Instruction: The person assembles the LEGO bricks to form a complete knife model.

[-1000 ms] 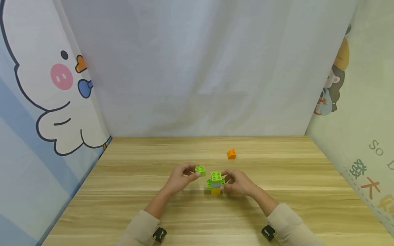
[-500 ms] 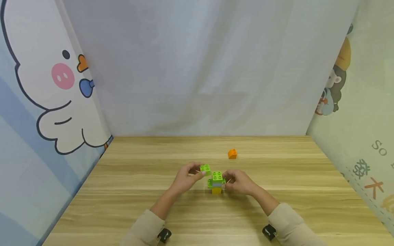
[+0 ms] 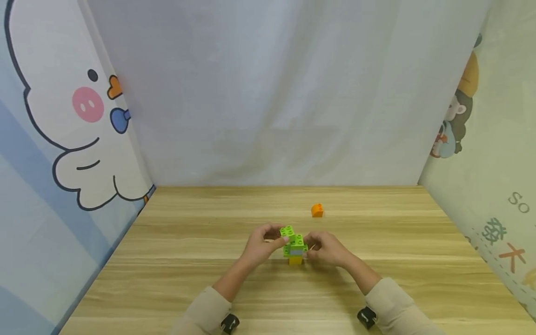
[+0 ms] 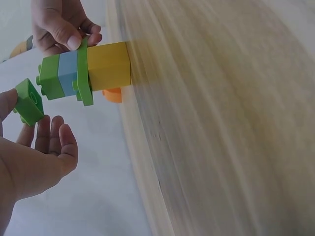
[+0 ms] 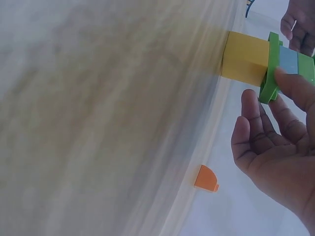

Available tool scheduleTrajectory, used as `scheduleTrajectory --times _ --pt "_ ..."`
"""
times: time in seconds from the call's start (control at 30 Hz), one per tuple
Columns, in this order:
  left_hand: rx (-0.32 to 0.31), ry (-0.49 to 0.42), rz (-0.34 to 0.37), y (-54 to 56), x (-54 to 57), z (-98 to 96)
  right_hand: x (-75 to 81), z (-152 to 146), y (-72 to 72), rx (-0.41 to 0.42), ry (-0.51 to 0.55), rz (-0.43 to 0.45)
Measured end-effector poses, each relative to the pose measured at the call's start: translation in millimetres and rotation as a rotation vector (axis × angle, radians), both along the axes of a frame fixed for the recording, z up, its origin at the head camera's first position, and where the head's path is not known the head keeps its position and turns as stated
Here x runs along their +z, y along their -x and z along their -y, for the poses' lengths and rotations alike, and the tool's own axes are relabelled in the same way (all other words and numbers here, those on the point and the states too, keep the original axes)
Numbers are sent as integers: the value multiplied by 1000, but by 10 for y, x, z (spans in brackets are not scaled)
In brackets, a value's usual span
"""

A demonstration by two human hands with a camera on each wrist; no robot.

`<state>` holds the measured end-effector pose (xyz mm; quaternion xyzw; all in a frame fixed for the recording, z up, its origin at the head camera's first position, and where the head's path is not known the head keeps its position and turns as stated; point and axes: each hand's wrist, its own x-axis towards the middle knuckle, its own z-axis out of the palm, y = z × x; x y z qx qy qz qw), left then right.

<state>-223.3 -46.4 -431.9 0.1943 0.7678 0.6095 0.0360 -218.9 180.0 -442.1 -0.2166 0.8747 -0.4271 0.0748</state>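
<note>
A stack of toy building bricks stands upright on the table: a yellow block (image 4: 109, 66) at the bottom, a wider green plate (image 4: 83, 73) over it, then a blue brick (image 4: 68, 73) and a green top brick (image 4: 51, 77). My left hand (image 3: 258, 247) pinches a loose green brick (image 4: 29, 102) between thumb and fingers. That brick is tilted above the stack's upper left, with a small gap to the top studs in the left wrist view. My right hand (image 3: 328, 250) holds the overhanging right end of the green plate, thumb and fingers pinching it; its lower fingers curl loosely.
An orange curved brick (image 3: 317, 211) lies on the wooden table (image 3: 201, 204) behind the stack, slightly to the right. A pale curtain (image 3: 268, 116) hangs along the back edge, with printed cloth walls at both sides.
My left hand has moved right with the loose green brick, from beside the stack to over its upper left, and the brick has tilted. The right hand keeps its hold on the stack.
</note>
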Motion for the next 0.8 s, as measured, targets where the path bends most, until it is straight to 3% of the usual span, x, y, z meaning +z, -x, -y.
scheduleTrajectory --times 0.23,0.57,0.8 --pt "-32 -16 -1 -177 261 -35 -8 -14 -2 -10 1 -4" --pt "-38 -51 -10 -181 244 -94 -27 -13 22 8 10 -22" --pt "-51 -38 -7 -199 246 -126 78 43 -48 10 15 -12"
